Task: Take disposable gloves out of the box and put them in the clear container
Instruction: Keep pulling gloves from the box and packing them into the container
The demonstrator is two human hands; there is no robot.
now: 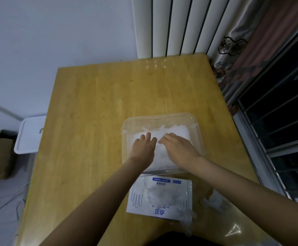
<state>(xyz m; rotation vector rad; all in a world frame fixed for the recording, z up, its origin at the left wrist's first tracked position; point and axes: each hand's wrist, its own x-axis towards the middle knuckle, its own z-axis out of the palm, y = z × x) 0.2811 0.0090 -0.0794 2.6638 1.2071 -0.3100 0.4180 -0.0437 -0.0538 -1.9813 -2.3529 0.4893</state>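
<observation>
1. The clear container (162,115) stands on the wooden table (91,121) and holds a white pile of disposable gloves (177,132).
2. The left hand (143,148) lies flat on the pile, fingers straight and slightly spread, pressing down.
3. The right hand (179,148) rests beside it on the pile with fingers bent downward; whether they pinch a glove cannot be told.
4. The glove box (137,206) lies flat just nearer than the container, with crumpled plastic at its opening.
5. Loose gloves (213,201) lie on the table right of the box.
</observation>
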